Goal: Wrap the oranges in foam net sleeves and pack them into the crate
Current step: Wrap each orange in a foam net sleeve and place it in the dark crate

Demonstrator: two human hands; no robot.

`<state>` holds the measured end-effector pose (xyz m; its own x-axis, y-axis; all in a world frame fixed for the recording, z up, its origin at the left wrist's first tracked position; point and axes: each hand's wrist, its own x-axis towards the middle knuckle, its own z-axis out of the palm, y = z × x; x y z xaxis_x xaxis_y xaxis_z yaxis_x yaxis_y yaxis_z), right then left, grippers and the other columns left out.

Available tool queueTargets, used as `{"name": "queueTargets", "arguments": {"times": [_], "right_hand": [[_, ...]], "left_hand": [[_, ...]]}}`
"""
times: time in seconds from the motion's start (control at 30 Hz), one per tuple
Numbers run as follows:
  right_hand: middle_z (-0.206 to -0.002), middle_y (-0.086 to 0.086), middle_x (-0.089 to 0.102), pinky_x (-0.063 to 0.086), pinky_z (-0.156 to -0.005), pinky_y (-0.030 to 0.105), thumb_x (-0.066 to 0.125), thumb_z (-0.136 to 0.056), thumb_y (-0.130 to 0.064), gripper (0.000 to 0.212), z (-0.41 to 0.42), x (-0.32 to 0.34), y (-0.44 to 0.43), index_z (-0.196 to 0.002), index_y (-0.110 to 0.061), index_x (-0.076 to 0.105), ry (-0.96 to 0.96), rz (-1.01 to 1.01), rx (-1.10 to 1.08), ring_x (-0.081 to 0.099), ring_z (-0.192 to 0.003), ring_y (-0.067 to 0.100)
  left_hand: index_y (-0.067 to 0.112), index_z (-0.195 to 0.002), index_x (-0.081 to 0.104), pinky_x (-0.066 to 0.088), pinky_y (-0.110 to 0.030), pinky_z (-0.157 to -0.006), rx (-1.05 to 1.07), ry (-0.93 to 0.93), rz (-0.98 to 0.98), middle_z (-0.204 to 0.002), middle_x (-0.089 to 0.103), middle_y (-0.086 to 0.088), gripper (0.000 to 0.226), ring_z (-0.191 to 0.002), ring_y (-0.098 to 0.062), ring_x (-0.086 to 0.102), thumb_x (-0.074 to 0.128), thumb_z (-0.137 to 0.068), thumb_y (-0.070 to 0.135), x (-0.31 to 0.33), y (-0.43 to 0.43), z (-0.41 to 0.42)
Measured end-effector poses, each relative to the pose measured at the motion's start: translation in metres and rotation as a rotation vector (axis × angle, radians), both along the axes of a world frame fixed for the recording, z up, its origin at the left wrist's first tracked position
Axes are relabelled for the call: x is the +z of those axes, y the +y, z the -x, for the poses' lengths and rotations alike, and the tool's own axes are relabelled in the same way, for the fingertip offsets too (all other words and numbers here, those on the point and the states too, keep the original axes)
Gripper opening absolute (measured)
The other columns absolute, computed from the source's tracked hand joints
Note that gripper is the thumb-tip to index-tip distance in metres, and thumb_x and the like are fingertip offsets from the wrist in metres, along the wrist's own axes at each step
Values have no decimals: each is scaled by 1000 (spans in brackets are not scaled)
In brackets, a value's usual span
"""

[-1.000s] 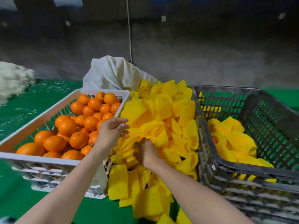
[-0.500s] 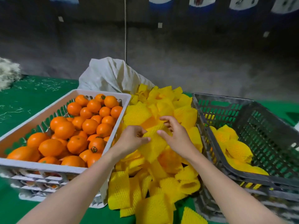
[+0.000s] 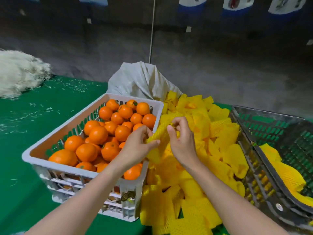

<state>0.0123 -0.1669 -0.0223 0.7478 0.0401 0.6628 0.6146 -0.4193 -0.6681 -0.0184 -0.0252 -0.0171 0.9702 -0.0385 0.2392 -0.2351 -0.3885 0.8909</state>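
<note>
Left fingers (image 3: pixel 153 143): thumb and fingertips are pinching the lower edge of a yellow foam net sleeve (image 3: pixel 160 133).
Right fingers (image 3: pixel 176 123): curled, pinching the upper end of the same sleeve.
Left hand (image 3: pixel 135 148): hanging over the near right corner of the white crate (image 3: pixel 135 99).
Right hand (image 3: pixel 183 145): hovering over the sleeve pile (image 3: pixel 218 133), just beside the left hand at its three o'clock.
Sleeve: being held up between both hands, slanting from seven to one o'clock, above the pile.
Oranges (image 3: pixel 98 134): lying bare in the white crate, at nine o'clock from the hands.
Dark crate (image 3: pixel 271 113): sitting at three o'clock, touching the pile and holding wrapped oranges (image 3: pixel 284 170).
Sack (image 3: pixel 140 80): slumping at twelve o'clock behind the white crate.
Green cloth (image 3: pixel 42 119): lying under everything.
Pale fibre heap (image 3: pixel 18 72): lying at ten o'clock, well apart.
</note>
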Motion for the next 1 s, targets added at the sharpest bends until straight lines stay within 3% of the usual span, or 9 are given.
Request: {"name": "queueTargets", "arguments": {"times": [0.1, 0.2, 0.3, 0.4, 0.47, 0.57, 0.73, 0.87, 1.0], "right_hand": [[-66, -12, 38, 26, -56, 33, 47, -94, -8, 4, -17, -6, 42, -98, -7, 48, 47, 71, 28, 36, -59, 13], [-60, -3, 34, 23, -54, 37, 41, -97, -7, 12, -39, -13, 76, -107, -2, 45, 148, 206, 55, 35, -58, 23], [-76, 16, 47, 20, -58, 35, 39, -99, -9, 18, -62, -16, 94, -115, -4, 44, 239, 371, 80, 42, -71, 30], [-96, 22, 53, 27, -62, 37, 37, -100, -12, 19, -76, -24, 99, -118, -8, 42, 295, 521, 77, 49, -88, 35], [-92, 17, 50, 30, -63, 36, 37, -100, -14, 18, -81, -30, 98, -117, -10, 42, 301, 555, 80, 48, -84, 32], [-85, 7, 43, 28, -62, 34, 39, -100, -15, 16, -82, -37, 96, -116, -12, 42, 262, 587, 86, 43, -78, 26], [-97, 13, 54, 32, -62, 35, 39, -100, -15, 16, -86, -40, 95, -115, -18, 41, 236, 609, 81, 50, -90, 29], [-88, 8, 52, 30, -59, 33, 38, -100, -17, 14, -86, -39, 94, -114, -18, 40, 239, 589, 107, 49, -80, 28], [-91, 8, 53, 25, -65, 31, 39, -99, -13, 16, -84, -35, 95, -114, -16, 42, 234, 548, 123, 47, -81, 24]], "left_hand": [[16, -81, 53, 33, -23, -59, -14, 23, -174, -72, 49, 3, 19, -67, -12, 43, 71, -83, 11, 4, 49, -15], [23, -106, 58, 41, -19, -78, 43, 138, -31, -109, 59, 9, 30, -99, -8, 53, 66, -84, 5, 7, 89, -43], [16, -123, 58, 42, -20, -76, 224, 79, 77, -123, 58, 0, 38, -110, -13, 52, 60, -88, 3, 5, 109, -83], [4, -129, 54, 42, -27, -82, 355, 101, -26, -131, 56, -12, 42, -115, -22, 53, 62, -88, 4, -6, 117, -134], [1, -126, 52, 41, -29, -75, 399, 152, -156, -122, 58, -16, 43, -109, -27, 55, 65, -85, 8, -17, 119, -168], [3, -98, 52, 38, -31, -54, 402, 218, -349, -91, 56, -16, 30, -87, -29, 59, 71, -81, 17, -31, 115, -204], [3, -124, 41, 49, -47, -85, 436, 190, -550, -114, 58, -21, 69, -107, -39, 54, 80, -73, 28, -59, 109, -235], [9, -127, 46, 51, -47, -84, 479, 144, -416, -111, 61, -19, 70, -102, -37, 57, 80, -69, 28, -60, 115, -235], [14, -133, 47, 57, -37, -72, 284, 254, 174, -124, 52, -14, 62, -100, -26, 60, 72, -77, 8, -33, 117, -210]]}}
